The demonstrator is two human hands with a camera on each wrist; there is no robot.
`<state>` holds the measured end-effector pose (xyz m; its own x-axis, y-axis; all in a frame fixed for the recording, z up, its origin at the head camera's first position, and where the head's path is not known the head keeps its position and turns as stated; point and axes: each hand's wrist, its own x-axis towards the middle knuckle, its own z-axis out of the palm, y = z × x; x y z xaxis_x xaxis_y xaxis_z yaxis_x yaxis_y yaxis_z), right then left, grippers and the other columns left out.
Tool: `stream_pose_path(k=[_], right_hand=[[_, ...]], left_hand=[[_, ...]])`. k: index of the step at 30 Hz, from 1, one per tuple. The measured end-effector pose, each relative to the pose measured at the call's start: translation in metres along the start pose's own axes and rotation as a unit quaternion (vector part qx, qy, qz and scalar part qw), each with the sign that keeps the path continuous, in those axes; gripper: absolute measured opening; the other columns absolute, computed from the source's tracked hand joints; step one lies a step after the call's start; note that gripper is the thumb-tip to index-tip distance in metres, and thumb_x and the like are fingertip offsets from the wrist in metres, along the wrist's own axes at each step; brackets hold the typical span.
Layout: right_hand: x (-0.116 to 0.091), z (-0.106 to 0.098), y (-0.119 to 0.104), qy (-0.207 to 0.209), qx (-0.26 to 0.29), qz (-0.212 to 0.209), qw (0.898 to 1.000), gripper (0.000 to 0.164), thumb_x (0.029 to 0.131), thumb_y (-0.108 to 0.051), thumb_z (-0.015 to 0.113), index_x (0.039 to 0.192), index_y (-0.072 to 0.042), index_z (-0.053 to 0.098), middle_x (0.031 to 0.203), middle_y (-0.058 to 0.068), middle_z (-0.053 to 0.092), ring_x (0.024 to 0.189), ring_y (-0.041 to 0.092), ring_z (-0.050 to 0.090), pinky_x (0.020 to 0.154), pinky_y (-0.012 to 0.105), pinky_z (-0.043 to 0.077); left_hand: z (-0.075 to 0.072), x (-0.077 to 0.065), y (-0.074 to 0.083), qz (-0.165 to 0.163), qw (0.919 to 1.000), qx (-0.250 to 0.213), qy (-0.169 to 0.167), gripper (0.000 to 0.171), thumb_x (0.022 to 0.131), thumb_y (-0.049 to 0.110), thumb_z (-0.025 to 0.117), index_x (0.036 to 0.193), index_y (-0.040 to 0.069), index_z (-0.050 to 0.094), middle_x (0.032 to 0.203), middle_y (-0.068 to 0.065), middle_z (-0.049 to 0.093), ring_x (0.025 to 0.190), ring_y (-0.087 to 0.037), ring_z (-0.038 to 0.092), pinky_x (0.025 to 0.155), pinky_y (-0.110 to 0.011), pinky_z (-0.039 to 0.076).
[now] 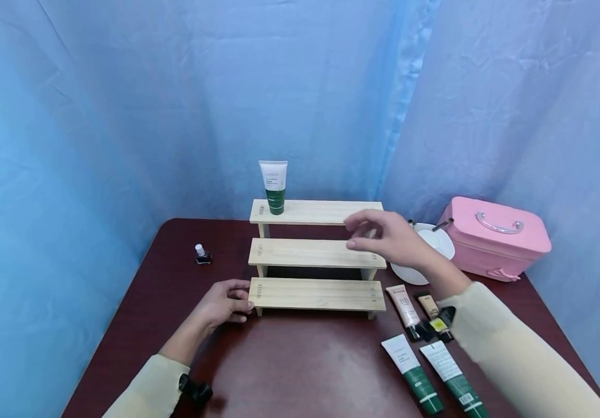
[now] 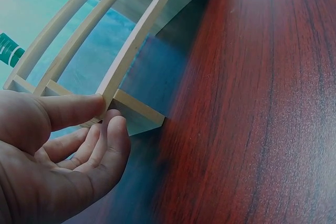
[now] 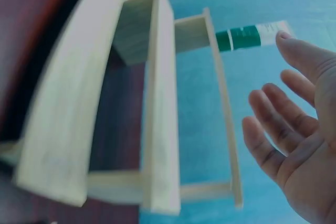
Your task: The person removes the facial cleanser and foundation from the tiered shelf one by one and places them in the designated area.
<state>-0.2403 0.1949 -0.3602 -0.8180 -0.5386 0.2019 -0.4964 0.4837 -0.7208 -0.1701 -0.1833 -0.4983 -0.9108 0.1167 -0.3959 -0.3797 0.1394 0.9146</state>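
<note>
A three-tier wooden display shelf (image 1: 317, 294) stands in the middle of the table. My left hand (image 1: 225, 303) holds the left end of its lowest tier; in the left wrist view the thumb (image 2: 73, 109) meets the board's corner and the other fingers curl close by. On the top tier, near its left end, a green and white squeeze tube (image 1: 274, 187) stands upright on its cap. My right hand (image 1: 391, 235) hovers before the right part of the shelf, holding nothing. In the right wrist view its fingers (image 3: 270, 121) are spread and loosely bent, apart from the tube.
Two more green and white tubes (image 1: 414, 374) lie at the front right, beside a BB cream tube (image 1: 403, 307) and a small beige tube (image 1: 427, 305). Behind are a white dish (image 1: 409, 275) and a pink case (image 1: 493, 238). A small dark bottle (image 1: 203, 255) stands left.
</note>
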Motion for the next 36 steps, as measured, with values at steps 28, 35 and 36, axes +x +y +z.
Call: stream_pose_path(k=[28,35,36], right_hand=[[0.123,0.064,-0.036,0.023,0.033,0.084,0.996,0.061,0.092,-0.030,0.079,0.146,-0.017,0.052,0.131,0.008,0.064,0.111,0.021,0.066,0.092,0.043,0.057],[0.128,0.077,-0.040,0.049,0.051,0.092,0.993,0.057,0.093,-0.030,0.078,0.143,-0.016,0.053,0.124,0.006,0.064,0.107,0.020,0.066,0.091,0.042,0.057],[0.128,0.079,-0.040,0.053,0.051,0.093,0.993,0.056,0.093,-0.031,0.077,0.142,-0.016,0.053,0.123,0.005,0.064,0.107,0.021,0.066,0.091,0.042,0.057]], left_hand=[[-0.001,-0.001,0.001,0.004,0.9998,0.014,-0.010,0.061,0.087,-0.010,0.073,0.143,-0.006,0.050,0.102,-0.011,0.058,0.077,-0.020,0.067,0.060,-0.035,0.061],[0.000,-0.001,0.000,0.002,0.9999,0.010,-0.007,0.060,0.087,-0.011,0.072,0.143,-0.006,0.050,0.101,-0.010,0.057,0.077,-0.020,0.067,0.060,-0.035,0.061],[-0.001,-0.001,-0.001,0.002,0.9999,0.010,-0.007,0.060,0.087,-0.011,0.072,0.143,-0.006,0.050,0.101,-0.010,0.057,0.077,-0.020,0.067,0.060,-0.035,0.061]])
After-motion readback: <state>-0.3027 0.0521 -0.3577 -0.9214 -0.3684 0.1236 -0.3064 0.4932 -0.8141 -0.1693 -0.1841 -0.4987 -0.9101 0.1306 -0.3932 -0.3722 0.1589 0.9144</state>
